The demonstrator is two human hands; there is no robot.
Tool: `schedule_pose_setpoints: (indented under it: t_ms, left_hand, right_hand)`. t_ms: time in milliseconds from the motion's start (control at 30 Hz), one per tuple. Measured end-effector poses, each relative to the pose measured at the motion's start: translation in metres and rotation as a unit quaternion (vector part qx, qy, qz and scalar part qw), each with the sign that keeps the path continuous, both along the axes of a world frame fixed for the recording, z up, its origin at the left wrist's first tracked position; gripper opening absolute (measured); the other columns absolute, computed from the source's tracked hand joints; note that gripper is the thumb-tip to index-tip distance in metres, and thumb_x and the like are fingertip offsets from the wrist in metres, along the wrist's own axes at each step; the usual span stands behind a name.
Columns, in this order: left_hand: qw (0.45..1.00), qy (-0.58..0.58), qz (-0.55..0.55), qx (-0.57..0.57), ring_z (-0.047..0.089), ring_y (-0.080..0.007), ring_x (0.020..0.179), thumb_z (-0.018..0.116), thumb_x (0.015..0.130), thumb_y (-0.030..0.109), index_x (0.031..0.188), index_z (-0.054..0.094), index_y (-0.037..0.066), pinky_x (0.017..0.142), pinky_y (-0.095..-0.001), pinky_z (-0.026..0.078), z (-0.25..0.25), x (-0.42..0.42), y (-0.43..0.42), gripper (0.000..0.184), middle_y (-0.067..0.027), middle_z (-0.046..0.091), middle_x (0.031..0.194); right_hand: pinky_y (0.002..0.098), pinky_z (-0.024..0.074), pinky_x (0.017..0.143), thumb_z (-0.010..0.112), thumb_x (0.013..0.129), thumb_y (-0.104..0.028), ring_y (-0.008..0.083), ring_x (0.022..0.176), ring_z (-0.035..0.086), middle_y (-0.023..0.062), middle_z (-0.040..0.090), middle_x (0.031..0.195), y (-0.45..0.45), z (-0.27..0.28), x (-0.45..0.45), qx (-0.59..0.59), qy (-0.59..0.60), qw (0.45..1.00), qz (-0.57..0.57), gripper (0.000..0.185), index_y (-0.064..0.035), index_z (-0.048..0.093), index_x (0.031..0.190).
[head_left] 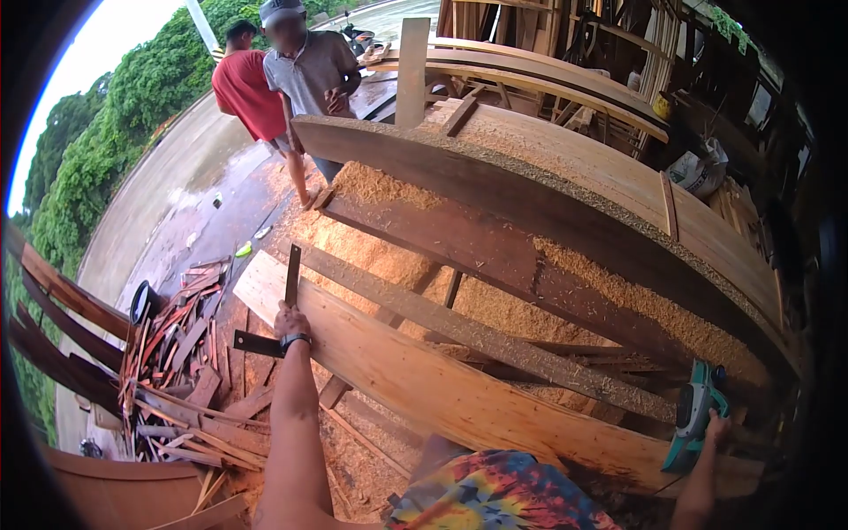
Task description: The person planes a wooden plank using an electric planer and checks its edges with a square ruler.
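My left hand (291, 323) is closed around a dark L-shaped carpenter's square (292, 272) at the left end of a long pale plank (415, 371). One arm of the square lies across the plank's face, and the other sticks out past its near edge. At the far right, my right hand (717, 427) grips a teal electric planer (696, 413), which sits over the other end of the plank. Part of the planer's handle is hidden by my fingers. A dark band runs along the plank's near edge towards the planer.
Beyond the plank lie a narrow board (477, 331), a wide dark curved board (530, 208) and heaps of shavings (495, 309). Scrap wood (190, 353) is piled at left. Two people (309, 71) stand at the far end. More timber (521, 71) is stacked behind.
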State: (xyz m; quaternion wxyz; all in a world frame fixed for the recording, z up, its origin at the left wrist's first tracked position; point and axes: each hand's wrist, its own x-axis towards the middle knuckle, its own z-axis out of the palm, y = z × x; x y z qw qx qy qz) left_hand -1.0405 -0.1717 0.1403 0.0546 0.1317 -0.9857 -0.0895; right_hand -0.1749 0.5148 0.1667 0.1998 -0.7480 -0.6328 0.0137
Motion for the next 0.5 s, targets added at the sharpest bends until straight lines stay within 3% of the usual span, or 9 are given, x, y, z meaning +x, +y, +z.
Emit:
schedule_pose_setpoints:
  t_ms: [500]
  left_hand:
    - [1.000, 0.008, 0.004, 0.014, 0.067, -0.0393, 0.096, 0.051, 0.096, 0.034, 0.112, 0.052, 0.012, 0.078, -0.0521, 0.053, 0.002, 0.002, 0.000, 0.027, -0.0196, 0.069, 0.101]
  right_hand:
    - [0.0451, 0.0457, 0.094, 0.077, 0.076, -0.024, 0.0452, 0.109, 0.060, 0.0311, 0.063, 0.116, -0.004, 0.007, -0.005, -0.012, 0.017, 0.999, 0.028, 0.056, 0.0114, 0.060, 0.116]
